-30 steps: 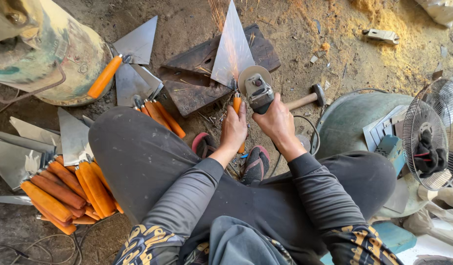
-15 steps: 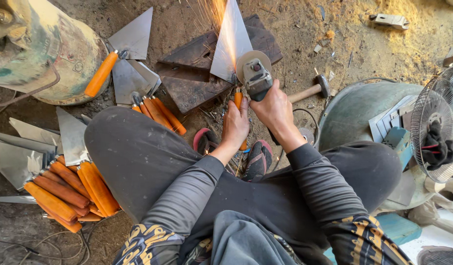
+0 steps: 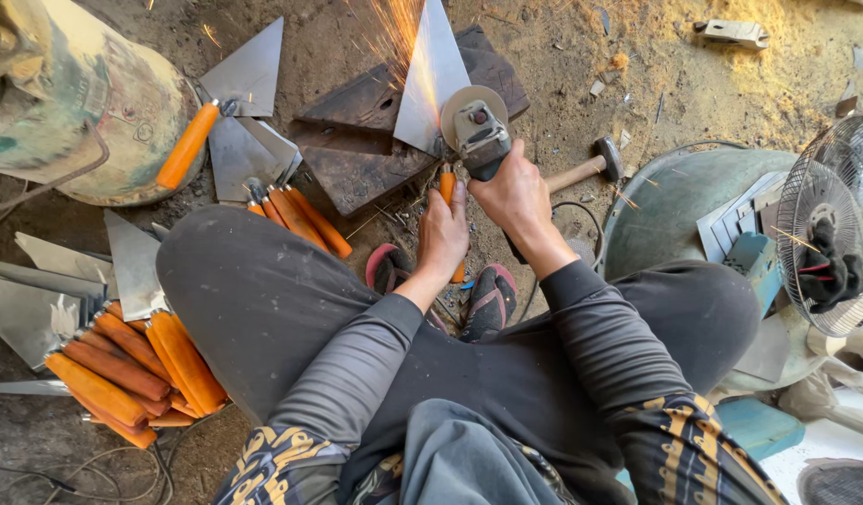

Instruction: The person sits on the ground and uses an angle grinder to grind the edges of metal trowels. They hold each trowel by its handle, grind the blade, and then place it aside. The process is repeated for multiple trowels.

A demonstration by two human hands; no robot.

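A: Grinding, by the look of it. Right hand point(image 3: 517, 194) clenched around the body of an angle grinder point(image 3: 478, 126), disc pressed to the edge of a triangular trowel blade point(image 3: 430, 79). Sparks flying up and to the left off the contact point.

B: And the left hand point(image 3: 443, 231)?

A: Wrapped around the trowel's orange handle point(image 3: 447, 187), pinning it down just beside the grinder hand. Blade pointing away, lying across a dark steel plate point(image 3: 366, 164) on the dirt floor.

B: Anything under the hands?

A: Two feet in sandals point(image 3: 488, 299), tucked close, right below the handle. Knees spread wide in dark trousers.

B: More trowels about?

A: Plenty. A heap with orange handles point(image 3: 123, 369) at the left knee, bare blades fanned out beside it. Another few handles point(image 3: 296, 217) leaning near the plate, and one finished trowel point(image 3: 216, 122) resting against a worn gas cylinder point(image 3: 71, 93) at top left.

B: On the right?

A: A hammer point(image 3: 586, 168) lying just past the grinder hand, head up against a grey-green basin point(image 3: 675, 201). A small wire-caged fan point(image 3: 829, 224) at the far edge.
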